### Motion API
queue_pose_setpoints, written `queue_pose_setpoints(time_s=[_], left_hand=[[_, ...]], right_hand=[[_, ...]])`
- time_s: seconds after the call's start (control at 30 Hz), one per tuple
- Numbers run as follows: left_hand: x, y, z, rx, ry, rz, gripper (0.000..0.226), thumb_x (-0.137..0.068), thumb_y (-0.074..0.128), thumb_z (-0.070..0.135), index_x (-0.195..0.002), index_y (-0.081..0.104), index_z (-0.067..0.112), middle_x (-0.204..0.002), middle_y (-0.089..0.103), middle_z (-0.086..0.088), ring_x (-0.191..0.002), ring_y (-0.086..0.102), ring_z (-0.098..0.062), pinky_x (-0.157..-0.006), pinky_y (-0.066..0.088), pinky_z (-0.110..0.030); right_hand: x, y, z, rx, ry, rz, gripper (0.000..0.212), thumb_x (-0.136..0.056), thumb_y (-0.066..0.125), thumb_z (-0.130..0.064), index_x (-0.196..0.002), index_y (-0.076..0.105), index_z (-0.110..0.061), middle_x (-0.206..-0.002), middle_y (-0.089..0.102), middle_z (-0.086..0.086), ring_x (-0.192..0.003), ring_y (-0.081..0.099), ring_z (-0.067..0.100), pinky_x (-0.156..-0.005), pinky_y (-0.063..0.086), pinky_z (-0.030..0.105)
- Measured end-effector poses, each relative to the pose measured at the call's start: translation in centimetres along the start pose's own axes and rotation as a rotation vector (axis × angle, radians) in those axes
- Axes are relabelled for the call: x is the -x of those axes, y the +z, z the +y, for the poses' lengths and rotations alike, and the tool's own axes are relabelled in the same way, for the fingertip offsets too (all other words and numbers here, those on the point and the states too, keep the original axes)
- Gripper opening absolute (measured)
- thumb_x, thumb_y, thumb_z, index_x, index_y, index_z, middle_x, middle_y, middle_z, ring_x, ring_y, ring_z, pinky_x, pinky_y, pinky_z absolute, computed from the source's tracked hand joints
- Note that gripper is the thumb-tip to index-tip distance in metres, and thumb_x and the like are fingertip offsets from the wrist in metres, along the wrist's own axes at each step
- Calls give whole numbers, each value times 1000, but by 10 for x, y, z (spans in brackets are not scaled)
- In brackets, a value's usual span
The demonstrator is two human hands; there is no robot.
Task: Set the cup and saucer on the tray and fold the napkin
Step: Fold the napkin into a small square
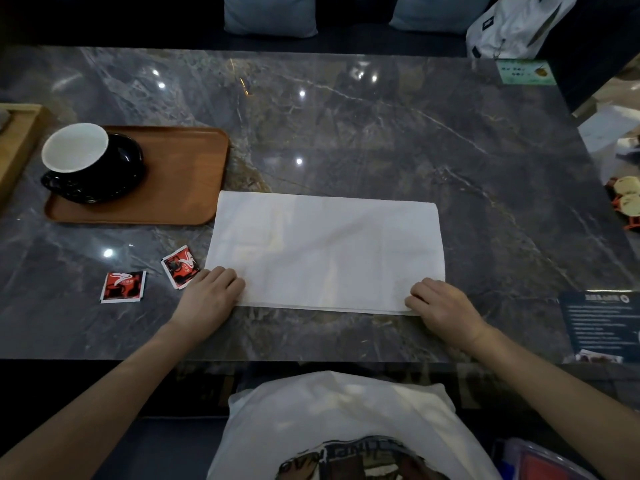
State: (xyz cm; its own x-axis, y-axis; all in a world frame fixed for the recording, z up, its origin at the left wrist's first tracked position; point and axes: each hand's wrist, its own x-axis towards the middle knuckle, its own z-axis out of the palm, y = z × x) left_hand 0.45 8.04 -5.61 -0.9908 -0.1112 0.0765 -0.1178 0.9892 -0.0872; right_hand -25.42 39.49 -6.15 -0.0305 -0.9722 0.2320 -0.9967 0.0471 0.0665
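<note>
Looks like a cafe tbh: dark polished marble worktop, red coffee-logo sachets, printed blue info card, grey-blue bench cushions.

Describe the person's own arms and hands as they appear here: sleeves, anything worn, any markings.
Both forearms are bare up to the picture's bottom edge; no sleeve shows on either. The left hand and right hand wear no gloves, and no rings, watch or bracelet can be seen. No markings show on either arm. The torso wears a white T-shirt with a dark printed graphic.

Two red sachets on the marble table, cushions behind.
</note>
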Motion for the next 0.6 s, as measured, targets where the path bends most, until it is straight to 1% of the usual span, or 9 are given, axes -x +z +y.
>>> queue_pose_setpoints(time_s=[0.13, 0.27, 0.37, 0.47, 0.5, 0.53, 0.57, 0.6], left_hand=[[1, 1, 1, 46, -48, 1, 7, -67, 41, 14, -70, 47, 12, -63, 54, -9, -57, 53, -28, -48, 40, -31], [3, 0, 3, 59, -102, 2, 14, -67, 40, 14, -65, 53, 9, -62, 54, -10, -57, 53, -28, -47, 41, -30], [4, 0, 6, 59, -112, 1, 16, -66, 39, 12, -61, 54, 8, -62, 53, -10, -62, 48, -28, -47, 41, -30], [3, -2, 10, 79, -166, -43, 18, -66, 38, 11, -59, 54, 7, -61, 53, -11, -57, 53, -29, -46, 43, -31], [2, -3, 11, 87, -197, -52, 15, -66, 41, 9, -59, 54, 6, -61, 52, -12, -56, 54, -30, -46, 44, -32], [0, -6, 12, 93, -228, -70, 8, -65, 47, 5, -59, 53, 5, -61, 52, -13, -56, 54, -31, -45, 44, -33], [-1, -7, 12, 105, -259, -89, 7, -62, 56, -1, -60, 53, 5, -61, 52, -13, -55, 54, -32, -44, 44, -33], [-3, -7, 11, 119, -283, -126, 17, -56, 65, -6, -60, 53, 4, -61, 52, -14, -54, 54, -32, -43, 42, -32]], right_hand=[[6, -1, -6, -30, 13, -16, 24, -74, 41, 2, -65, 62, -8, -63, 58, 6, -53, 52, 19, -46, 44, 26], [12, 3, -7, -45, 18, -65, 18, -72, 45, 0, -69, 61, -10, -65, 57, 6, -55, 50, 19, -47, 42, 27], [12, 4, -8, -64, 30, -78, 14, -66, 60, 4, -69, 61, -9, -65, 57, 6, -55, 50, 19, -46, 42, 27], [10, 1, -8, -77, 44, -118, 23, -55, 75, 6, -68, 63, -9, -65, 58, 6, -54, 52, 19, -45, 43, 26], [10, 0, -8, -81, 49, -130, 25, -53, 77, 5, -68, 63, -9, -65, 58, 6, -54, 53, 19, -46, 44, 26], [10, 1, -7, -83, 50, -135, 25, -54, 77, 4, -69, 63, -10, -66, 59, 6, -55, 54, 19, -46, 45, 26], [11, 1, -7, -81, 47, -129, 23, -56, 75, 4, -71, 63, -9, -68, 60, 6, -56, 54, 19, -47, 46, 27], [12, 2, -6, -74, 39, -116, 19, -61, 70, 4, -72, 63, -9, -71, 61, 6, -58, 55, 20, -48, 47, 27]])
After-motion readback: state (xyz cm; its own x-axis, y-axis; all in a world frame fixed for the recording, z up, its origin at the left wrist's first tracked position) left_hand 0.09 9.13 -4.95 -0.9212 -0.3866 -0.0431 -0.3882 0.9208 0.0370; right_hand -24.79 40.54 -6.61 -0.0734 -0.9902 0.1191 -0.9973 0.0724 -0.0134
